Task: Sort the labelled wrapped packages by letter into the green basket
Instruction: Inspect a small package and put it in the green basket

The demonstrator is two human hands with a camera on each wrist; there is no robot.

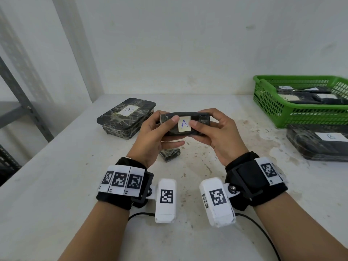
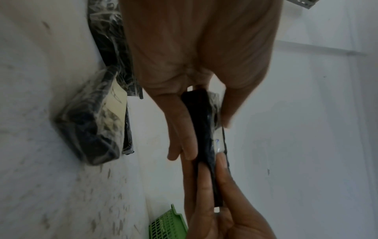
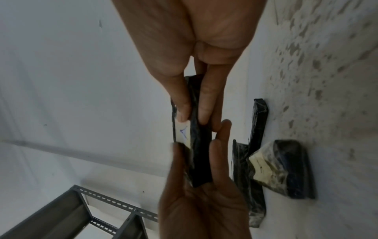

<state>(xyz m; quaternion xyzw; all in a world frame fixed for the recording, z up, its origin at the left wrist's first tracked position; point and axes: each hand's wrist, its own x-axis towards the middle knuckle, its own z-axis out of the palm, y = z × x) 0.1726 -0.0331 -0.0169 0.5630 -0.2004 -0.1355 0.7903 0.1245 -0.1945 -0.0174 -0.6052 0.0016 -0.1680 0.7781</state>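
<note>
Package A [image 1: 185,124], a flat black slab in crinkled clear film with a cream paper label, is being held above the speckled white table [image 1: 56,185], the left hand [image 1: 150,140] and right hand [image 1: 218,136] each pinching one end, thumbs on the labelled face. Beneath it a small wrapped bundle [image 1: 169,154] is lying. Behind-left a rounded B package [image 1: 126,117] is sitting; far right, the green basket [image 1: 301,113] of lattice plastic is holding more packages, another B package [image 1: 318,142] lying just in front of it

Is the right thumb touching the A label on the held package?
Touching. In the head view the right hand lays its thumb tip on the edge of the A label of the package.
</note>
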